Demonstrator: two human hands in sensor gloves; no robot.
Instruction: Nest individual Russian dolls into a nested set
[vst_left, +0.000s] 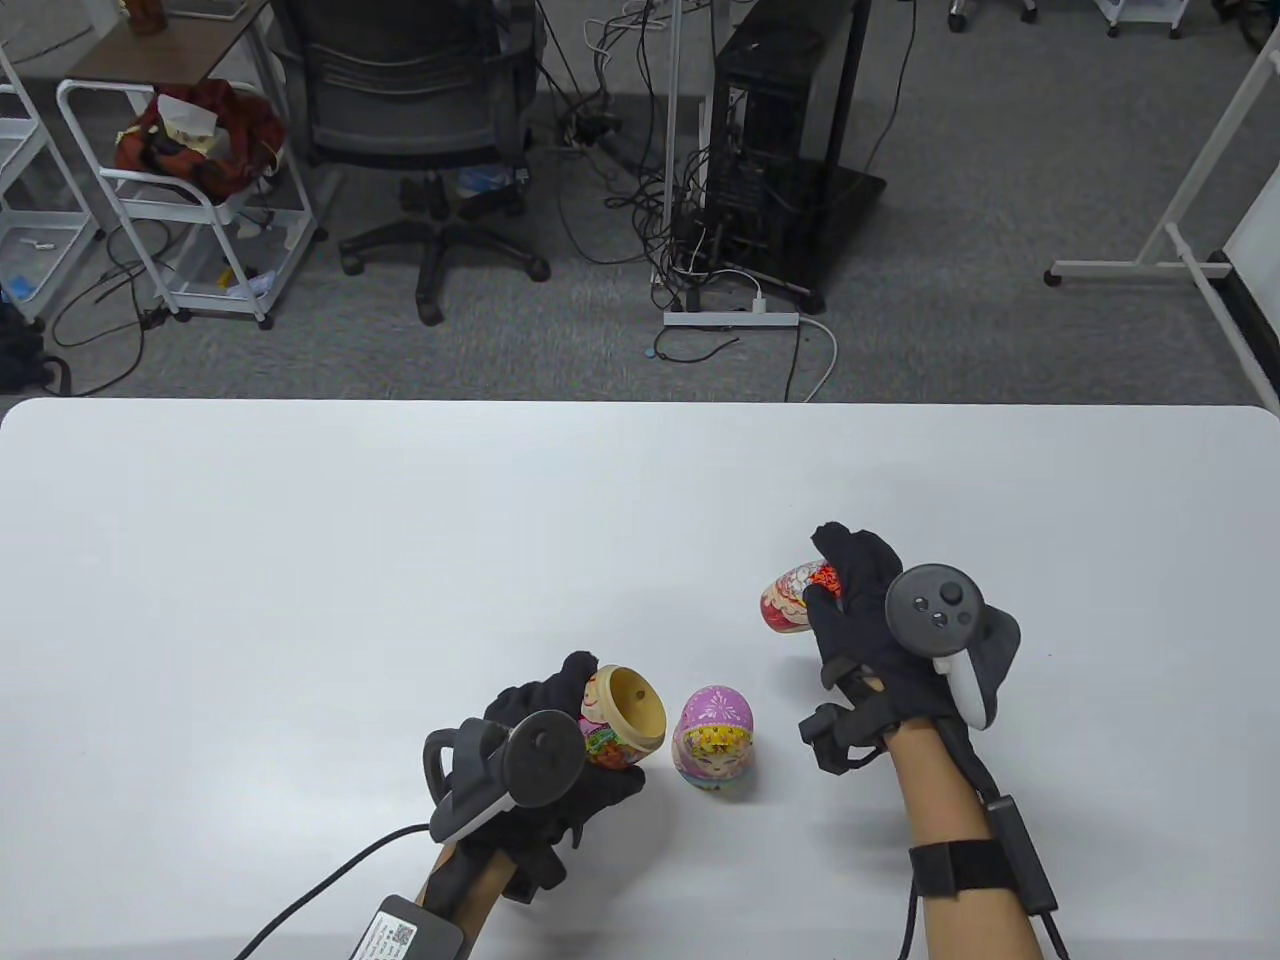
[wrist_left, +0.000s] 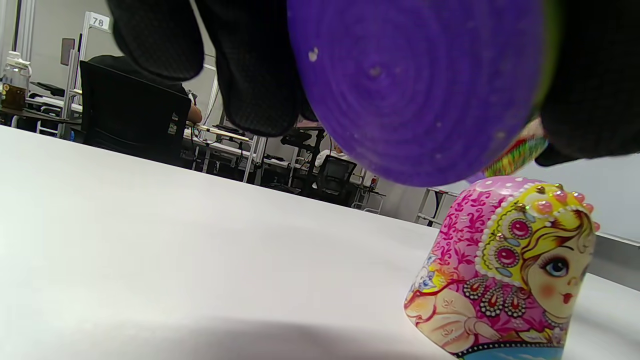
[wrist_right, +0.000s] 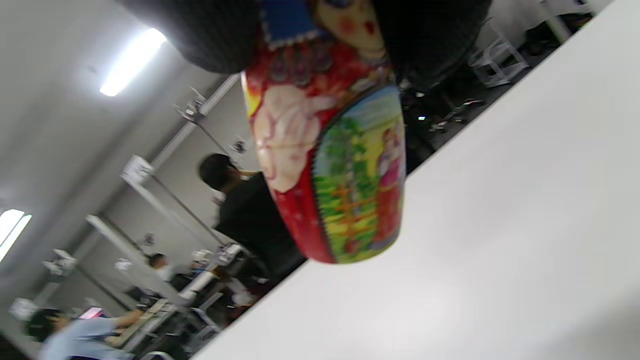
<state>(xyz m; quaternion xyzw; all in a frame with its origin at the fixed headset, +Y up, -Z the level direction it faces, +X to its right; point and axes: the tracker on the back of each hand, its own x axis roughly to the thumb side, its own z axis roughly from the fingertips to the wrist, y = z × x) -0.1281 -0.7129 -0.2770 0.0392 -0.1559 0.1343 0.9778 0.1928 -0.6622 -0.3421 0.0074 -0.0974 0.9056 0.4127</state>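
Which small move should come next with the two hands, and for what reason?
Probably the right hand should bring the red doll over to the open purple doll bottom that the left hand holds tilted with its hollow toward the right, and slip it in. The pink doll top stands between them, ready as the cap.

Right hand (wrist_right: 320, 30) grips red doll (wrist_right: 332, 165) above white table (wrist_right: 500, 250).

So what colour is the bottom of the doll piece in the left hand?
Purple, clearest in the left wrist view: doll piece.
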